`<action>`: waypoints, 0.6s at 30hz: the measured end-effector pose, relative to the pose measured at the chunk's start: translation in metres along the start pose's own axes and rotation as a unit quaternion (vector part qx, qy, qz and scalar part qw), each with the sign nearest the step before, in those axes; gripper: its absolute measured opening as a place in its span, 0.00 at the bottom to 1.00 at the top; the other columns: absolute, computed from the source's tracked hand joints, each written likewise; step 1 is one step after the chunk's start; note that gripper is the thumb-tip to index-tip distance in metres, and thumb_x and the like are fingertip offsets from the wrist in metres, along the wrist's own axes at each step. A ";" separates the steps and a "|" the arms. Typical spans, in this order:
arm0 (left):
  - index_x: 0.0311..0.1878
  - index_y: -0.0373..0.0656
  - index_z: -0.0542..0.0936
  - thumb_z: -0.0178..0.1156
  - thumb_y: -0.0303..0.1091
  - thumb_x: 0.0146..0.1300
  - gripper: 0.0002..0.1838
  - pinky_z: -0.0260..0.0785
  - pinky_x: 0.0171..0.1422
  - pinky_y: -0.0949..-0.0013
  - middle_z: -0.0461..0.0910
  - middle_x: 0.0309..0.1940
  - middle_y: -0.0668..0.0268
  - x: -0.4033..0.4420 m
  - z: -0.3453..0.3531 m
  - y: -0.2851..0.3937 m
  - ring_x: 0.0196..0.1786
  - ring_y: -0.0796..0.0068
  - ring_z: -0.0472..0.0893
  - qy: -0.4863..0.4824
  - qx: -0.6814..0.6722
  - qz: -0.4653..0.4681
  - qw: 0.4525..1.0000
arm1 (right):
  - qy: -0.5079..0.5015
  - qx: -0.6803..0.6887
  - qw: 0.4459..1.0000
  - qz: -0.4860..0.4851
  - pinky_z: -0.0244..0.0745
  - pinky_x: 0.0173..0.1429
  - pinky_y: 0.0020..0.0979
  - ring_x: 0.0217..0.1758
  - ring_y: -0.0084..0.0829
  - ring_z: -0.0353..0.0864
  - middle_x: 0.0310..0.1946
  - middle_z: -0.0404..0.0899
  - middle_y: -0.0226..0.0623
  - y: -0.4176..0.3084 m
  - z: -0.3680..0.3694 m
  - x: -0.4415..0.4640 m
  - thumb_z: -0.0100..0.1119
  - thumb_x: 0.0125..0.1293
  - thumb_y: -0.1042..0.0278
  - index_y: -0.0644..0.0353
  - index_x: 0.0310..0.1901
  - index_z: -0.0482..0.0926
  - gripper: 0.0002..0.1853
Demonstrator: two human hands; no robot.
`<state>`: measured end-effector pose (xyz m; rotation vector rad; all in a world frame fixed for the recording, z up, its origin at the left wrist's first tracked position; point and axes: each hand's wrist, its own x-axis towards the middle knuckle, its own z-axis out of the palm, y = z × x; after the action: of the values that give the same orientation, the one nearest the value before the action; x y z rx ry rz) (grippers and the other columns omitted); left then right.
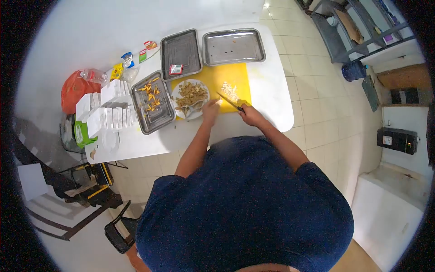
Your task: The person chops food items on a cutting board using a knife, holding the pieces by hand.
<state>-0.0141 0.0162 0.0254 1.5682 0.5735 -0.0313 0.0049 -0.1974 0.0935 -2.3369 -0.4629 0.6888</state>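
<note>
My right hand (250, 115) grips the dark handle of a knife (230, 101), its blade pointing up and left over a yellow cutting board (239, 71). Pale chopped pieces of food (229, 90) lie on the board just beyond the blade. My left hand (211, 111) is closed near the knife tip, with a small pale bit at its fingertips that is too small to name. Beside it, a white plate (175, 93) holds brownish chopped food (191, 94) and a spoon-like utensil (196, 105).
Left of the plate stands a metal tray (152, 122) with orange-brown pieces. Two more trays, one with a red-and-white packet (176, 69), the other (233, 45) with small specks, stand behind. White boxes (113, 118), a red bag (74, 93) and a plastic bottle (94, 75) crowd the table's left end.
</note>
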 end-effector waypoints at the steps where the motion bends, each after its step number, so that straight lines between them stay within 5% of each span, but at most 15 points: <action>1: 0.37 0.38 0.78 0.57 0.27 0.51 0.09 0.70 0.42 0.67 0.78 0.32 0.60 0.005 0.000 -0.009 0.35 0.63 0.77 0.020 0.075 0.069 0.995 | 0.018 -0.007 1.000 -0.008 0.69 0.41 0.48 0.36 0.55 0.75 0.31 0.76 0.56 -0.004 0.001 -0.002 0.50 0.62 0.61 0.65 0.40 0.69 0.14; 3: 0.36 0.37 0.79 0.56 0.26 0.47 0.10 0.70 0.45 0.62 0.78 0.31 0.55 0.015 0.005 -0.023 0.36 0.58 0.77 0.060 0.216 0.204 0.953 | 0.039 -0.022 0.999 -0.010 0.69 0.41 0.49 0.37 0.56 0.75 0.31 0.76 0.56 -0.014 -0.007 -0.002 0.49 0.63 0.62 0.65 0.40 0.68 0.13; 12: 0.26 0.36 0.78 0.55 0.24 0.43 0.06 0.68 0.43 0.57 0.76 0.29 0.52 0.004 0.002 -0.003 0.37 0.53 0.76 0.056 0.263 0.277 0.922 | -0.006 -0.069 0.998 -0.014 0.70 0.42 0.52 0.38 0.55 0.76 0.32 0.76 0.56 -0.002 0.021 -0.005 0.45 0.65 0.63 0.63 0.46 0.66 0.14; 18: 0.23 0.36 0.78 0.57 0.26 0.41 0.04 0.66 0.37 0.56 0.74 0.23 0.50 0.005 -0.004 0.014 0.32 0.51 0.75 -0.007 0.352 0.241 0.905 | -0.036 -0.099 0.994 0.005 0.72 0.40 0.52 0.38 0.53 0.78 0.32 0.77 0.56 -0.011 0.023 -0.006 0.43 0.65 0.65 0.63 0.48 0.66 0.14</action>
<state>-0.0056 0.0225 0.0369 2.3811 0.1360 0.1424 -0.0147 -0.1808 0.0883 -2.5077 -0.5763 0.7630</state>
